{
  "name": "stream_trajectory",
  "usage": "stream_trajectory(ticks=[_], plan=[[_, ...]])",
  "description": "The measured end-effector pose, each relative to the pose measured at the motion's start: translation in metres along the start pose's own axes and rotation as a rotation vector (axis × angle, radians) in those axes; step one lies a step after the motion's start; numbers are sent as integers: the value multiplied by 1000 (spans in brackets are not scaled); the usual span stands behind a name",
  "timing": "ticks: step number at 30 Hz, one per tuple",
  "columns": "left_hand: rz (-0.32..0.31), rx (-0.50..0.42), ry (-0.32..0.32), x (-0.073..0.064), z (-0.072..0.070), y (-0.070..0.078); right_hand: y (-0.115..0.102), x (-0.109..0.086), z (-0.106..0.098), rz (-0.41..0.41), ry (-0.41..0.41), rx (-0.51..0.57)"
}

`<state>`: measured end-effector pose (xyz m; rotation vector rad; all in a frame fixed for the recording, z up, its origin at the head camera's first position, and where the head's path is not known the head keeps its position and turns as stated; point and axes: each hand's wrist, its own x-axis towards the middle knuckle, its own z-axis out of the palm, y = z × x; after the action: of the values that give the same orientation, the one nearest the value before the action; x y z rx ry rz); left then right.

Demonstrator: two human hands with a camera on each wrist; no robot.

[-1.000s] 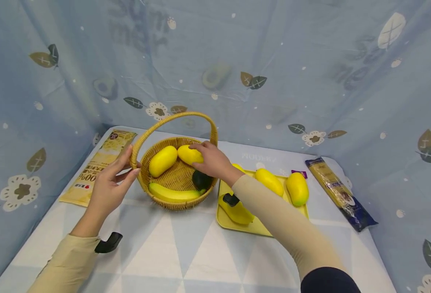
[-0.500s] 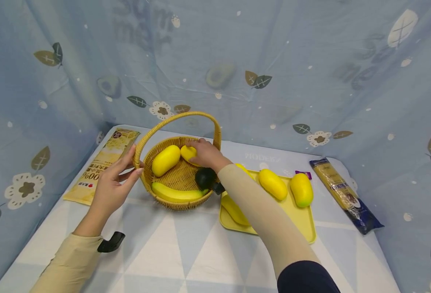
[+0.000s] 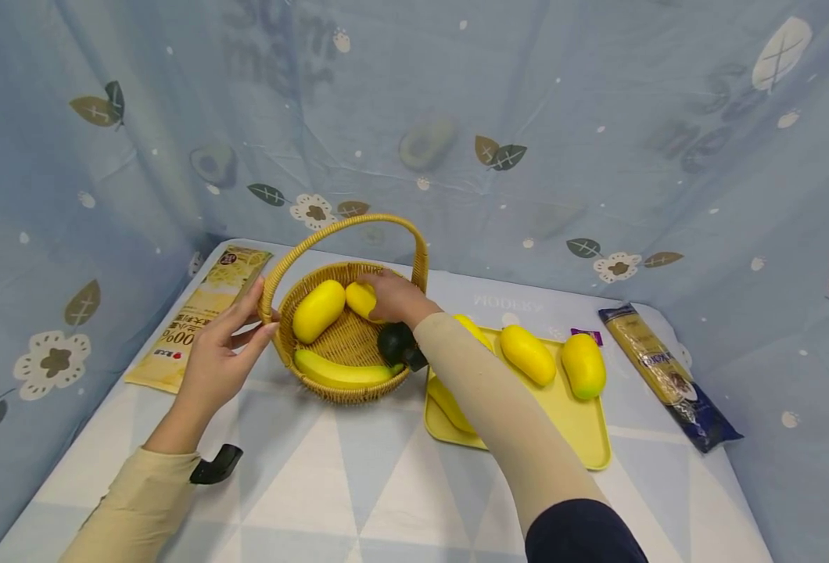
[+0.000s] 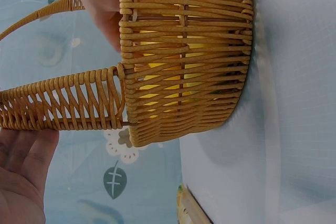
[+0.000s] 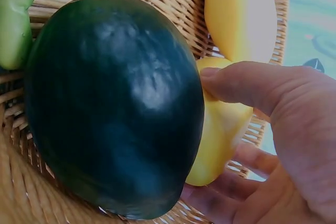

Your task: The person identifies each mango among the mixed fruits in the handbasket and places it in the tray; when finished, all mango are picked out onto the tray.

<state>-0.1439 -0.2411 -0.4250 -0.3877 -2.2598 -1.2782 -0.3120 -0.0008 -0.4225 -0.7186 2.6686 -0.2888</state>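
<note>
A wicker basket (image 3: 337, 344) with a tall arched handle (image 3: 347, 220) stands left of the table's middle. My left hand (image 3: 226, 344) grips the left base of the handle between thumb and fingers; in the left wrist view the fingers (image 4: 39, 150) lie against the woven strip. Inside the basket, my right hand (image 3: 396, 299) holds a yellow mango (image 3: 361, 299) near the back wall, thumb on one side, fingers partly hidden beneath. Another mango (image 3: 319, 311) lies to its left. A banana (image 3: 344, 371) curves along the front, and a dark green avocado (image 5: 115, 103) sits at the right.
Right of the basket, a yellow tray (image 3: 576, 430) bears several yellow fruits, partly covered by my right forearm. A pasta packet (image 3: 203, 313) lies at left, a blue-and-gold packet (image 3: 668, 375) at right. Behind the tray is a small purple packet (image 3: 586, 336). Curtains (image 3: 414, 117) enclose the table.
My right hand has moved slightly left and deeper into the basket with the mango, and its forearm has swung left, uncovering more of the tray. The left hand keeps its grip on the handle.
</note>
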Motion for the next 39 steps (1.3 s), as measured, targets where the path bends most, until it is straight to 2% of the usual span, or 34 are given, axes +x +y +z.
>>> stream_trajectory(ticks=[12,21,30,39], plan=[[10,-7,0,1,3,1,8,-12,-6,-11,50,48],[2,9,8,0,2,1,9,-36,-14,-91,89,69],[7,30,-3,-1,1,0,20,-81,-23,-119,113,177],[3,61,-1,-1,0,-1,51,-149,-30,-92,183,285]])
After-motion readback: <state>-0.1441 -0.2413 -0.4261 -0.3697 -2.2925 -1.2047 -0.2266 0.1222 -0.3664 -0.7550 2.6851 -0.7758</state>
